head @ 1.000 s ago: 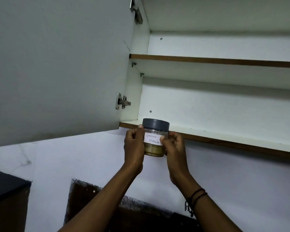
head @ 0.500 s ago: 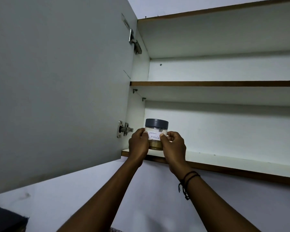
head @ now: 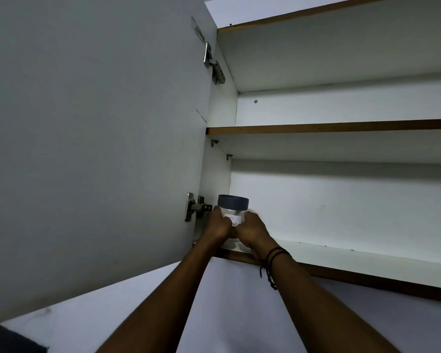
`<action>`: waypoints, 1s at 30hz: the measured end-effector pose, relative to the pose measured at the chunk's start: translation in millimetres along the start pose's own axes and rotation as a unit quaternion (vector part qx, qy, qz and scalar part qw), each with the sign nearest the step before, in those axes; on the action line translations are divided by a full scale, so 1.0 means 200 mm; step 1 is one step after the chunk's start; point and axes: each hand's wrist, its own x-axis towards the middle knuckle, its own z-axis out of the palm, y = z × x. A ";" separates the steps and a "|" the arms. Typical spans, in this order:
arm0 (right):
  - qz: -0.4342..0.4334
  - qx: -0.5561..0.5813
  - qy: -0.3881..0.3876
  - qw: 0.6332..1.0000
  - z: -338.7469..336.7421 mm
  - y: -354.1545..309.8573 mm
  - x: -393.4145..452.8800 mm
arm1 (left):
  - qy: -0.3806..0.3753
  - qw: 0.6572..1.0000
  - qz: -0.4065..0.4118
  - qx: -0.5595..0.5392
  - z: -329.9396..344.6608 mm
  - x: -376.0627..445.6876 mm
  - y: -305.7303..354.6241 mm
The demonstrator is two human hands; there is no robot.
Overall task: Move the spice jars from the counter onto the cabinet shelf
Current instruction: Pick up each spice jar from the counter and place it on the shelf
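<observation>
A clear spice jar (head: pixel 233 208) with a grey lid and a white handwritten label is at the left end of the bottom cabinet shelf (head: pixel 341 256), close to the cabinet's left wall. My left hand (head: pixel 217 225) grips its left side and my right hand (head: pixel 253 229) grips its right side. Both hands cover the jar's lower half, so I cannot tell whether its base touches the shelf. A black cord bracelet sits on my right wrist.
The open cabinet door (head: pixel 92 149) stands at the left, hung on metal hinges (head: pixel 196 208). A second shelf (head: pixel 329 128) runs above the jar. A dark counter corner (head: pixel 10 340) shows at bottom left.
Both hands have carried the jar up from below the shelf edge and pushed it in over the bottom shelf, toward the left wall. The view has tilted upward.
</observation>
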 end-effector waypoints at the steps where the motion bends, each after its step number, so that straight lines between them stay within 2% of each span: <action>1: 0.004 -0.002 -0.011 1.000 0.01 0.01 0.02 | -0.013 1.000 -0.007 0.007 -0.01 0.01 -0.01; 6: 0.021 -0.021 -0.074 0.997 0.04 0.04 0.07 | -0.055 0.997 -0.026 0.040 -0.04 0.07 -0.05; 10: 0.022 -0.017 -0.081 0.996 0.03 0.05 0.07 | -0.028 0.998 -0.026 0.040 -0.03 0.06 -0.05; 13: 0.001 -0.034 -0.041 0.999 0.01 0.04 0.04 | 0.027 0.999 -0.004 0.046 -0.02 0.00 -0.06; 16: -0.029 -0.083 0.039 0.995 -0.02 0.04 -0.02 | 0.104 0.991 0.071 0.033 -0.03 -0.10 -0.06; 18: -0.060 -0.090 0.064 0.992 -0.04 0.04 -0.09 | 0.113 0.987 0.116 0.014 -0.03 -0.20 -0.09; 20: -0.087 -0.075 0.072 0.991 -0.06 0.04 -0.18 | 0.118 0.985 0.124 0.003 -0.02 -0.31 -0.12; 25: -0.109 -0.019 0.069 0.991 -0.08 0.12 -0.50 | 0.094 0.989 0.107 -0.034 -0.04 -0.56 -0.19; 30: -0.091 -0.069 0.012 0.993 -0.06 0.33 -0.90 | 0.016 0.994 0.044 -0.100 -0.02 -0.94 -0.39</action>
